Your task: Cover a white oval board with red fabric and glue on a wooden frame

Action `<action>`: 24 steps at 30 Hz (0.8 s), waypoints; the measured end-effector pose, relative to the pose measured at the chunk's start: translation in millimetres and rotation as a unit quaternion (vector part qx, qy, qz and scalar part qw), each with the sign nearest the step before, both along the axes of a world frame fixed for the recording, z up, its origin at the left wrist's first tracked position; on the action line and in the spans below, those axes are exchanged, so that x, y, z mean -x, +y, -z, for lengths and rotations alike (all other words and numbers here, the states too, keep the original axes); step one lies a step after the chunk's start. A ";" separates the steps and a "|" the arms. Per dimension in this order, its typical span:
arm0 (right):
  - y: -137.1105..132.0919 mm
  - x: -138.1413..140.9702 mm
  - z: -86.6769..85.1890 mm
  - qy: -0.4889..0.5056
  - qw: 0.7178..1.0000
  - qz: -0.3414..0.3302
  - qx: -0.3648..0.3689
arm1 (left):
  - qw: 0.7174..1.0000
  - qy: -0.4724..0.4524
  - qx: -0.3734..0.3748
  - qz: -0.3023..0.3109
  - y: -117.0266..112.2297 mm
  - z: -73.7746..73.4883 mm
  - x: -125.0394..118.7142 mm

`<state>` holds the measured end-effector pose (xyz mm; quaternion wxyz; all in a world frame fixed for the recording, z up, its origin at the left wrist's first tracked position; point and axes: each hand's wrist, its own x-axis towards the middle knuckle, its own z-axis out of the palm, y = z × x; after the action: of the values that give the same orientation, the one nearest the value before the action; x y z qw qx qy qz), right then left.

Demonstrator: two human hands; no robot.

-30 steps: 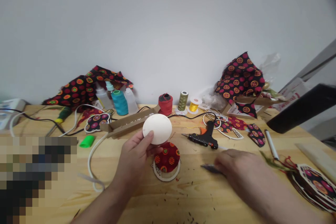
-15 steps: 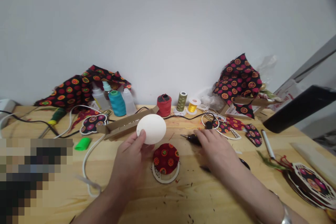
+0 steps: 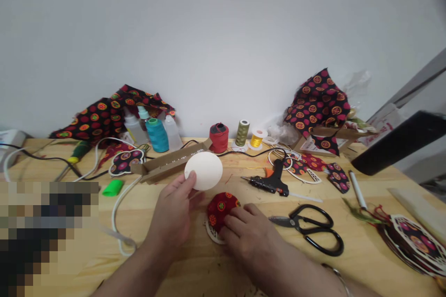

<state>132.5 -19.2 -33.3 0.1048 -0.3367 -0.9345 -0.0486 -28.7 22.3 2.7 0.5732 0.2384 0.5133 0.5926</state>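
A plain white oval disc [image 3: 205, 171] is pinched at its lower left edge in my left hand [image 3: 174, 209], thumb on its face. Below it on the table lies a red patterned fabric disc [image 3: 223, 205], partly over a pale cutout ring [image 3: 213, 234]. My right hand [image 3: 249, 234] has its fingers curled over the right side of both; the fingertips' grip is partly hidden. Just beyond that hand a black glue gun [image 3: 268, 183] lies on its side with a glue stick in its back. Black-handled scissors [image 3: 310, 227] rest right of my right hand.
Behind stand a teal thread cone [image 3: 157, 134], a red spool [image 3: 219, 137], an olive spool [image 3: 242, 132] and a yellow spool [image 3: 257, 140]. An open cardboard box [image 3: 174, 165] sits left of centre. Cables [image 3: 116, 213] run at left; finished fabric pieces [image 3: 416, 241] lie at right.
My right hand has left the glue gun and come down and left onto the red fabric disc. The glue gun and scissors now show fully. My left hand still holds the white disc.
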 end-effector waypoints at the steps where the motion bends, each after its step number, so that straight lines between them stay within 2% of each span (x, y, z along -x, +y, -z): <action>1: -2.8 -2.6 0.6 -0.007 1.000 -0.006 -0.013 | 1.000 -0.002 -0.003 0.000 0.0 0.1 -0.2; 6: -18.1 -11.2 -3.4 -0.052 0.995 -0.047 -0.072 | 1.000 -0.017 -0.013 0.005 0.4 0.5 0.0; 8: -17.6 -11.6 -4.2 -0.046 0.995 -0.052 -0.075 | 1.000 -0.024 -0.020 -0.001 0.7 0.1 0.2; 10: -11.4 -10.8 -5.5 0.009 0.998 -0.038 -0.049 | 0.999 -0.032 -0.036 -0.013 0.9 -1.5 0.2; 12: -1.6 -9.3 -9.6 0.123 0.992 -0.010 -0.001 | 0.997 -0.040 -0.058 -0.031 0.9 -4.3 -0.1; 13: 3.9 -8.4 -12.8 0.191 0.981 0.012 0.032 | 0.996 -0.044 -0.072 -0.040 0.7 -6.0 -0.2; 15: 14.8 -6.3 -20.6 0.322 0.936 0.082 0.117 | 0.992 -0.048 -0.102 -0.056 0.0 -9.2 -0.4; 16: 20.1 -5.0 -24.2 0.381 0.900 0.125 0.169 | 0.990 -0.049 -0.116 -0.064 -0.5 -10.6 -0.5; 19: 34.6 0.8 -30.0 0.524 0.753 0.223 0.329 | 0.984 -0.049 -0.144 -0.091 -2.2 -13.2 -0.6; 20: 39.0 3.5 -29.9 0.557 0.707 0.230 0.369 | 0.983 -0.048 -0.149 -0.098 -2.7 -13.8 -0.7; 21: 43.1 6.6 -29.1 0.579 0.674 0.225 0.399 | 0.982 -0.046 -0.151 -0.103 -3.2 -14.4 -0.8; 22: 46.9 9.9 -28.0 0.588 0.662 0.213 0.413 | 0.982 -0.044 -0.151 -0.107 -3.7 -15.2 -0.9; 24: 53.5 16.6 -25.9 0.576 0.685 0.181 0.408 | 0.981 -0.039 -0.150 -0.119 -4.7 -17.5 -1.3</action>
<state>115.9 34.3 -7.4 0.4639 -0.4704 -0.5390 0.5225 -27.5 17.6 20.2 0.4758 0.2355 0.4211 0.7354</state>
